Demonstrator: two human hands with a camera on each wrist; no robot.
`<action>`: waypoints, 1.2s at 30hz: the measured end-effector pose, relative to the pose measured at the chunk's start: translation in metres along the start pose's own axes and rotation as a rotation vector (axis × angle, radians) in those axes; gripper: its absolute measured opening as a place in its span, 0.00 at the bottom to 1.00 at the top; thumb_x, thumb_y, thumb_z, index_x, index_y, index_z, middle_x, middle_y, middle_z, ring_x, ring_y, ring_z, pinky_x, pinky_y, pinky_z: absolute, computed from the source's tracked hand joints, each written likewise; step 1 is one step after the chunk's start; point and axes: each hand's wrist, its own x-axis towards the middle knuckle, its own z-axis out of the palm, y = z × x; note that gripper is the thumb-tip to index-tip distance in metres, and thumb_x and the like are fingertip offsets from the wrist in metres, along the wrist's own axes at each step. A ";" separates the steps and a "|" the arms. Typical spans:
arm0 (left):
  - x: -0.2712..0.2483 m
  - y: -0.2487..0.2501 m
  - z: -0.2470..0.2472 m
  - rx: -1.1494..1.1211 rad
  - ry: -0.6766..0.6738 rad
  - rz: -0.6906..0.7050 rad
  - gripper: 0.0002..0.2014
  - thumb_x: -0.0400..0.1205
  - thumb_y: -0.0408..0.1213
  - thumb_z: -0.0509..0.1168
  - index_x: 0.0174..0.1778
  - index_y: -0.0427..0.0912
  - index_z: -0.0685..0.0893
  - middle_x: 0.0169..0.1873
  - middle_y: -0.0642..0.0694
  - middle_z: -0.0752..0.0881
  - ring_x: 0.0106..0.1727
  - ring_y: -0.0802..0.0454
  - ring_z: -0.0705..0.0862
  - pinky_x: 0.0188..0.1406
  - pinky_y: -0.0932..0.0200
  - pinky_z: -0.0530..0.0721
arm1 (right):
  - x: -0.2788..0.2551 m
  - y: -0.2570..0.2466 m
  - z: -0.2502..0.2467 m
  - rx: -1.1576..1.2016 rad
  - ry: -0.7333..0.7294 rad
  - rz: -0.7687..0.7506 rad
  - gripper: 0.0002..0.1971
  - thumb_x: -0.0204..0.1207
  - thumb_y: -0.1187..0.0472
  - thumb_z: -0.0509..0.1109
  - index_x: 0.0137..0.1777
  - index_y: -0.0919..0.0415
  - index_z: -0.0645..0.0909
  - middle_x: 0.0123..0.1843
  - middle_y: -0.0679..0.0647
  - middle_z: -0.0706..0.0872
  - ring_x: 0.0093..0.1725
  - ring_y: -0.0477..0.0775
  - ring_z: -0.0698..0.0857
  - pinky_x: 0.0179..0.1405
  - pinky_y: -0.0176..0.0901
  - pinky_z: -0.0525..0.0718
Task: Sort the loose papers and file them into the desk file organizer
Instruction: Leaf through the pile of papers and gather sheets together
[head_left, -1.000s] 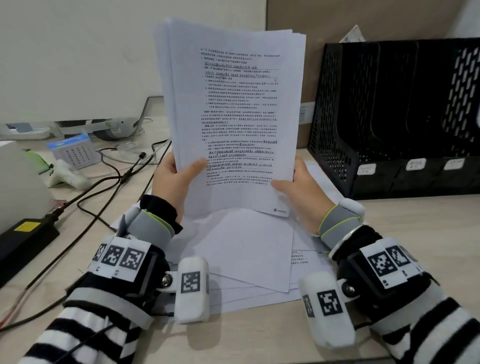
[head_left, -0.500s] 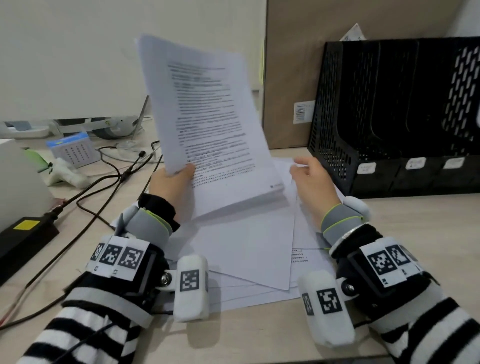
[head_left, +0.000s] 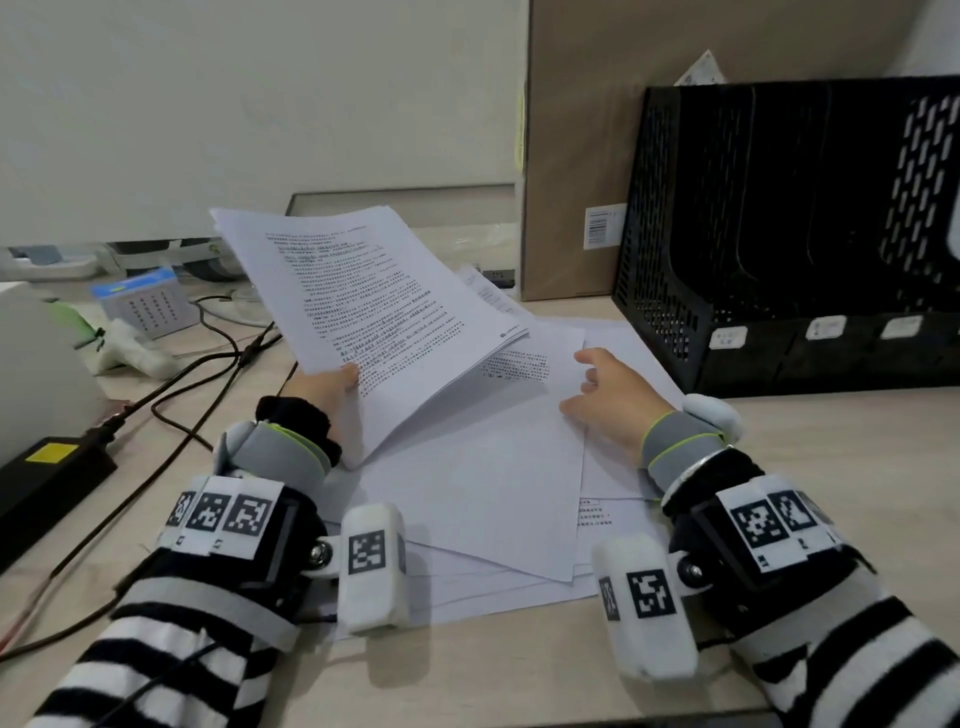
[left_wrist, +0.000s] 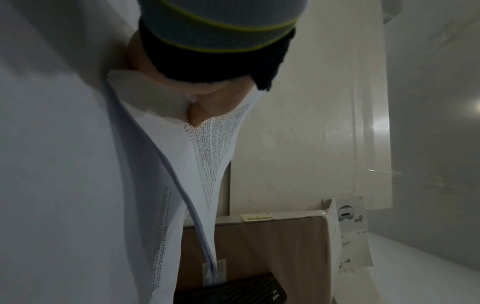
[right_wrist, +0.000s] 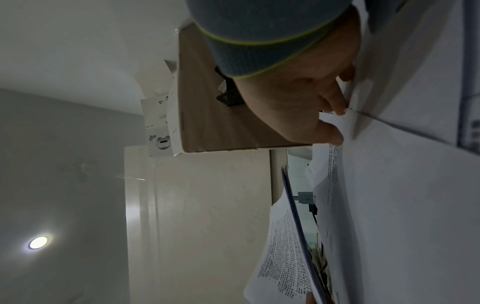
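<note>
My left hand (head_left: 337, 382) grips a thick stack of printed sheets (head_left: 374, 306) by its near left corner and holds it tilted low over the desk. In the left wrist view the stack (left_wrist: 200, 195) shows edge-on, with my thumb (left_wrist: 197, 115) on top. My right hand (head_left: 592, 379) holds nothing. Its relaxed fingers rest on the loose papers (head_left: 483, 478) spread on the desk, and in the right wrist view the fingertips (right_wrist: 337, 109) touch a sheet's edge. The black mesh file organizer (head_left: 670, 291) stands at the right, its slots dark.
A tall cardboard box (head_left: 571, 145) stands behind the papers beside the organizer. Black cables (head_left: 182, 395), a black power adapter (head_left: 47, 478) and a small desk calendar (head_left: 145, 301) lie to the left. The wall is close behind.
My right hand let go of the stack and dropped to the loose papers. My left hand lowered the stack from upright to a low tilt toward the left.
</note>
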 end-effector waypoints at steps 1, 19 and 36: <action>0.007 -0.003 -0.001 -0.026 -0.004 -0.017 0.26 0.83 0.47 0.63 0.74 0.37 0.73 0.70 0.41 0.78 0.70 0.40 0.76 0.73 0.52 0.71 | 0.000 0.000 0.000 -0.004 0.004 -0.002 0.34 0.73 0.65 0.70 0.78 0.52 0.63 0.73 0.57 0.73 0.71 0.56 0.75 0.70 0.52 0.75; 0.005 -0.001 0.001 -0.022 0.040 -0.014 0.25 0.82 0.45 0.66 0.71 0.35 0.75 0.66 0.39 0.81 0.66 0.38 0.79 0.71 0.45 0.75 | -0.019 -0.010 -0.002 0.054 -0.157 -0.061 0.22 0.65 0.52 0.82 0.58 0.52 0.82 0.55 0.50 0.80 0.53 0.47 0.81 0.49 0.37 0.76; 0.008 -0.001 0.004 -0.002 0.067 -0.013 0.24 0.84 0.44 0.63 0.73 0.34 0.73 0.67 0.38 0.79 0.67 0.39 0.78 0.63 0.53 0.74 | -0.022 -0.016 -0.005 0.499 -0.260 0.073 0.19 0.68 0.66 0.79 0.58 0.64 0.81 0.42 0.55 0.87 0.34 0.48 0.88 0.31 0.37 0.87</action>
